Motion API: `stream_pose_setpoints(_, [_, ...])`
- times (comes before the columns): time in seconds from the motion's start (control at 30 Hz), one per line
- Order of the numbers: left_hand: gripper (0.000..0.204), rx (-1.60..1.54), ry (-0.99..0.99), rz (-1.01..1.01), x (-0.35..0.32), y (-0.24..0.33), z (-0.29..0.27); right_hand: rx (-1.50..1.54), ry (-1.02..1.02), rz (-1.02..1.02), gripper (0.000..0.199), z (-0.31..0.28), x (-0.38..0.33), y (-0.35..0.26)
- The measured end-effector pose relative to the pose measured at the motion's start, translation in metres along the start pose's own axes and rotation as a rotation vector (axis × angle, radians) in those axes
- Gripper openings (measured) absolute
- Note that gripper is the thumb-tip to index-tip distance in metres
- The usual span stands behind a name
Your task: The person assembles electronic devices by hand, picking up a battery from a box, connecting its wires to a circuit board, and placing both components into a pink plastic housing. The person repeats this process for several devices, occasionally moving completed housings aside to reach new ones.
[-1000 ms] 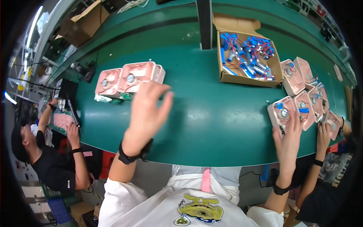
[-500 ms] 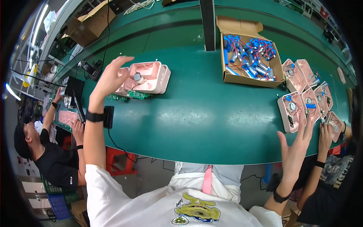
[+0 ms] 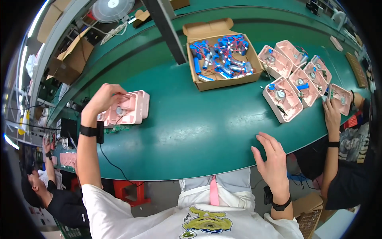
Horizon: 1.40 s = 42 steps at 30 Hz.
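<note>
Over at the left, a stack of pink plastic casings (image 3: 137, 107) stands on the bench, a round silver part inside the front one. My left hand (image 3: 102, 99) reaches over their back, its fingers curled and closed on a pink rim; the fingertips are partly hidden. Green circuit boards (image 3: 119, 128) stick out along the casings' near side. My right hand (image 3: 272, 157) hovers above the bench's front edge, fingers apart and holding nothing. Beyond it, several open pink casings (image 3: 283, 113) stand grouped, with round parts, wires and some blue cells inside.
An open cardboard box (image 3: 227, 83) of blue wired battery cells sits at the back, beside a dark metal post (image 3: 169, 36). At right, a co-worker's hand (image 3: 332, 113) touches a pink casing. Another person (image 3: 47, 195) works at far left. A black cable (image 3: 115, 167) hangs over the front edge.
My left hand has come down onto the pink casings and its fingers have curled. My right hand has drawn back left, away from the right-hand casings. The whole view has shifted.
</note>
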State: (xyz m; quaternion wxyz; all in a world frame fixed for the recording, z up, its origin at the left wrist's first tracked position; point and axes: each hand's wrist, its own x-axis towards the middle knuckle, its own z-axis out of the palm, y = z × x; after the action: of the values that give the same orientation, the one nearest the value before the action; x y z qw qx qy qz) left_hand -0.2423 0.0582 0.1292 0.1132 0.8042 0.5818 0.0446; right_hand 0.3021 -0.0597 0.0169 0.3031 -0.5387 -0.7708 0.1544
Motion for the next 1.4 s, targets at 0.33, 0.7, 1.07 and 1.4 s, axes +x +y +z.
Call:
stream_pose_setpoints(0.33, [0.024,0.108,0.083,0.137,0.001,0.032,0.004,0.027,0.024,-0.011,0.030,0.006,-0.002,-0.004])
stream_pose_setpoints(0.7, [0.037,0.129,-0.053,0.386,0.028,0.131,0.024,0.145,-0.018,-0.107,0.030,0.023,0.007,-0.027])
stream_pose_setpoints(1.07, [0.035,-0.025,-0.168,0.872,0.084,0.227,0.117,0.513,-0.124,0.177,0.036,0.035,0.020,-0.028])
stream_pose_setpoints(1.4, [0.016,-0.093,0.011,0.971,0.101,0.238,0.134,0.553,-0.021,0.169,0.023,0.030,0.018,-0.015])
